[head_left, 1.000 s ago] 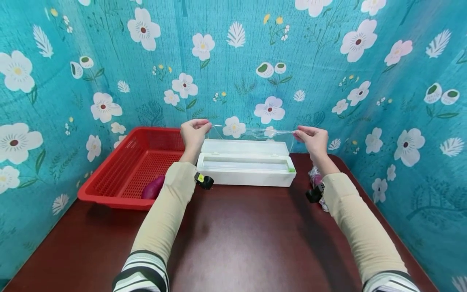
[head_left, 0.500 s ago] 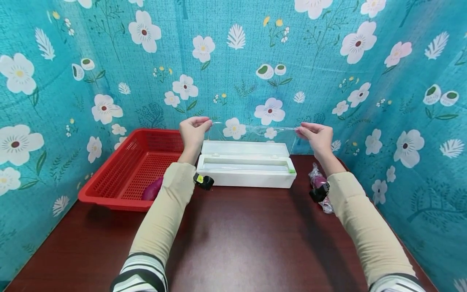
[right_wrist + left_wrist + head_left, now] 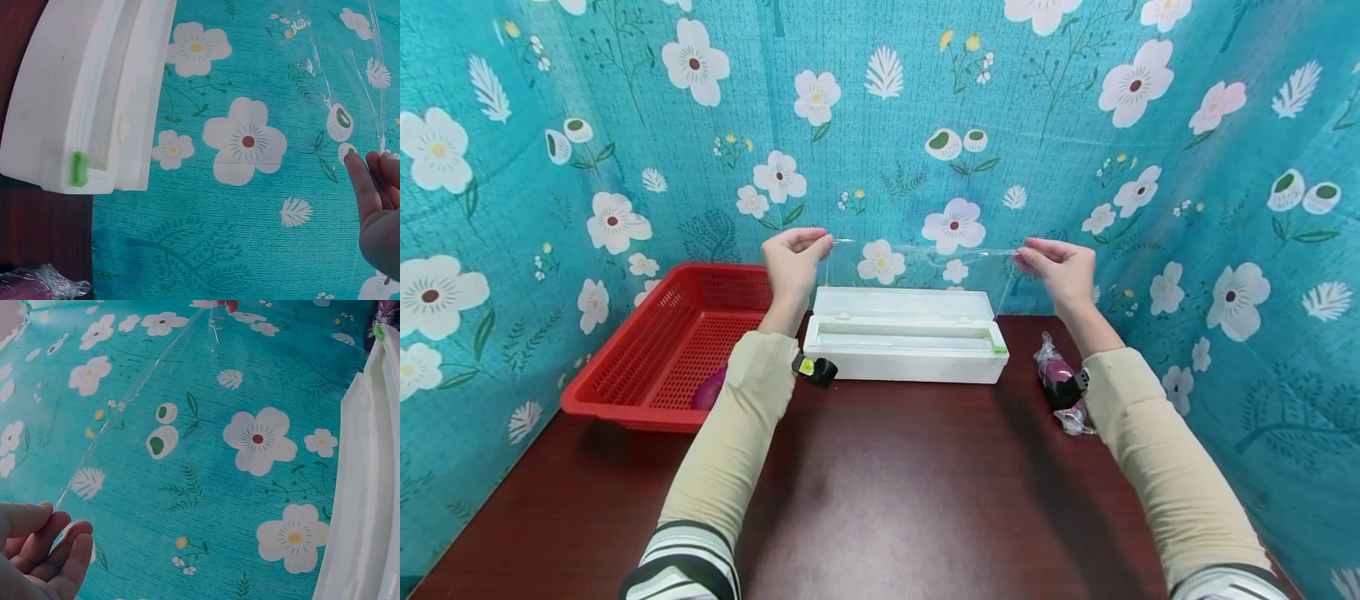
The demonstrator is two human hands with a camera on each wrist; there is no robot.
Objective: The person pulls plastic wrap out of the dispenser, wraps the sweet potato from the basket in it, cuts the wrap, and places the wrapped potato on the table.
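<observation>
Between my two hands a sheet of clear plastic wrap point(image 3: 925, 247) is stretched, its top edge a shiny line. My left hand point(image 3: 794, 262) pinches one corner between thumb and fingers, seen closer as the left hand point(image 3: 47, 547) in the left wrist view. The other corner is pinched by my right hand point(image 3: 1063, 268). Below and between them stands a white plastic wrap dispenser box point(image 3: 906, 365), its lid point(image 3: 902, 303) raised at the back. The sheet's sides run down toward the box. A green slider point(image 3: 79, 169) sits at the box's right end.
A red basket point(image 3: 617, 408) stands at the left, holding a purple, smooth-skinned vegetable point(image 3: 709, 390) partly hidden by my left sleeve. Right of the box lies a purple item wrapped in plastic point(image 3: 1054, 365). A flowered blue cloth point(image 3: 880, 150) hangs behind the brown table point(image 3: 880, 500).
Both hands have risen, the right one also moving a little to the right, drawing the wrap higher above the box. More of the wrapped purple item shows beside my right wrist.
</observation>
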